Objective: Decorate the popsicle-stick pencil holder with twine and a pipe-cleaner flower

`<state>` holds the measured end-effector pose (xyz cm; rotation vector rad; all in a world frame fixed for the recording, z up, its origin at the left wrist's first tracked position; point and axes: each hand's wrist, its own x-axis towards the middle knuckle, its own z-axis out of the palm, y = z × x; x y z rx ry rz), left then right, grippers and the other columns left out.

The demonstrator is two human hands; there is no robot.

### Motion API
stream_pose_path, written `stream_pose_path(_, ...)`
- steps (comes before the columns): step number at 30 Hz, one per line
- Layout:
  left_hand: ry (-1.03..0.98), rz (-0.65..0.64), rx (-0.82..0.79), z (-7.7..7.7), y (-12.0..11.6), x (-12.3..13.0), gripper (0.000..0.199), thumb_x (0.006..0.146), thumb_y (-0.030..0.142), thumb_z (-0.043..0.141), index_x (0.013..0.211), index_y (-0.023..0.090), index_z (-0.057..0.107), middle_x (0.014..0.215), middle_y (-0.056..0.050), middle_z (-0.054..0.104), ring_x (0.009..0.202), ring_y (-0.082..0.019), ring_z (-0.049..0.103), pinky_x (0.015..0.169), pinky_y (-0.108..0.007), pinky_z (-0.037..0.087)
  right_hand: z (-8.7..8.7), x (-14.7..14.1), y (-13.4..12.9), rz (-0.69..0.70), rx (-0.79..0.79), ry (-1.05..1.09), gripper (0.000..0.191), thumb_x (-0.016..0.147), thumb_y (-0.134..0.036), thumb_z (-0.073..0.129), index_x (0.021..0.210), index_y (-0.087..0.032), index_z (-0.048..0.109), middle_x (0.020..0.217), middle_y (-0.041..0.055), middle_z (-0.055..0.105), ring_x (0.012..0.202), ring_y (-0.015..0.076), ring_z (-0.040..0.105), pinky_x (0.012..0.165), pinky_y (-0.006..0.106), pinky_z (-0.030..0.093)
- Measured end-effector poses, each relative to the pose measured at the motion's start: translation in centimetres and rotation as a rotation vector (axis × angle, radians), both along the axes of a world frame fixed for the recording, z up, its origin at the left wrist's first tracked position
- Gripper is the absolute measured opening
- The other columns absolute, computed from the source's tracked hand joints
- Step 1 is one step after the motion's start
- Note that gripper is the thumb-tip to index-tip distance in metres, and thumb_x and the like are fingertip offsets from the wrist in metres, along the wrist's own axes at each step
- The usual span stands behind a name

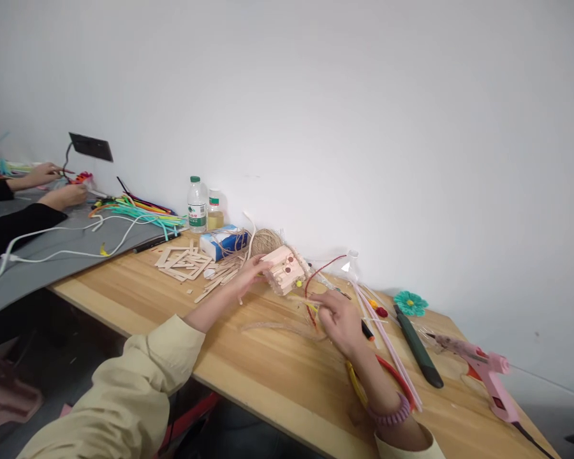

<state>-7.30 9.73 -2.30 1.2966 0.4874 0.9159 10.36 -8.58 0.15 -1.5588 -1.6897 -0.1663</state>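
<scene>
My left hand (251,276) grips the left side of a small box-like piece made of wooden craft sticks (283,270), which is tilted just above the table. Dark red round spots and a small yellow ball show on it. To its right, my right hand (338,320) is closed, its fingertips pinching a thin tan strand of twine that reaches toward the piece. A loose loop of the same tan colour (272,326) lies below on the wooden table (239,357). A dark red pipe cleaner (307,287) curves up between the piece and my right hand.
Behind are a twine ball (266,241), a blue-white packet (223,242), a bottle (197,207) and craft sticks (184,262). Rightward lie a green-handled tool (418,350), a teal flower (410,303) and a pink glue gun (490,366). Another person's hands (69,196) work at far left.
</scene>
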Motion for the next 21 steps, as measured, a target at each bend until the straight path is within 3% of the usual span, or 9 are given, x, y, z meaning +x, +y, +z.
stream_pose_path(3, -0.041, 0.068, -0.008, 0.3, -0.9, 0.5, 0.031, 0.089, 0.03, 0.055, 0.116, 0.015, 0.054, 0.117, -0.009, 0.057, 0.099, -0.022, 0.059, 0.083, -0.042, 0.052, 0.4, -1.2, 0.2, 0.09, -0.015, -0.092, 0.024, 0.074, -0.025, 0.056, 0.094, -0.023, 0.07, 0.089, 0.0051, 0.07, 0.086, 0.0242, 0.061, 0.075, 0.036, 0.046)
stream_pose_path(6, -0.068, 0.135, -0.017, 0.2, -2.3, 1.2, 0.031, 0.089, 0.029, 0.055, 0.116, 0.015, 0.053, 0.117, -0.009, 0.057, 0.099, -0.022, 0.059, 0.082, -0.042, 0.052, -0.1, -2.1, 0.8, 0.046, 0.04, -0.075, 0.023, 0.081, -0.03, 0.057, 0.1, -0.021, 0.067, 0.096, 0.0071, 0.069, 0.091, 0.0248, 0.061, 0.079, 0.037, 0.046)
stream_pose_path(10, -0.095, 0.212, -0.007, -0.4, -4.3, 2.5, 0.037, 0.079, 0.027, 0.066, 0.112, 0.016, 0.054, 0.114, -0.009, 0.058, 0.1, -0.021, 0.058, 0.085, -0.039, 0.049, -1.0, -2.7, 1.6, -0.063, 0.12, 0.013, 0.019, 0.088, -0.032, 0.052, 0.095, -0.019, 0.063, 0.09, 0.0079, 0.068, 0.083, 0.0212, 0.064, 0.072, 0.033, 0.049)
stream_pose_path(15, -0.13, 0.279, 0.03, -0.6, -5.6, 3.2, 0.051, 0.068, 0.032, 0.073, 0.112, 0.02, 0.051, 0.117, -0.008, 0.058, 0.106, -0.023, 0.056, 0.09, -0.035, 0.045, -1.2, -3.2, 1.7, -0.15, 0.167, 0.045, 0.018, 0.086, -0.034, 0.056, 0.094, -0.019, 0.062, 0.085, 0.0062, 0.065, 0.077, 0.0201, 0.063, 0.067, 0.031, 0.049)
stream_pose_path(21, -0.144, 0.326, 0.093, -0.4, -6.3, 3.0, 0.058, 0.066, 0.034, 0.072, 0.116, 0.02, 0.046, 0.123, -0.01, 0.053, 0.115, -0.023, 0.051, 0.094, -0.034, 0.041, -0.6, -3.6, 1.5, -0.151, 0.16, 0.069, 0.02, 0.084, -0.038, 0.059, 0.089, -0.019, 0.061, 0.077, 0.0034, 0.061, 0.071, 0.0188, 0.061, 0.064, 0.03, 0.048)
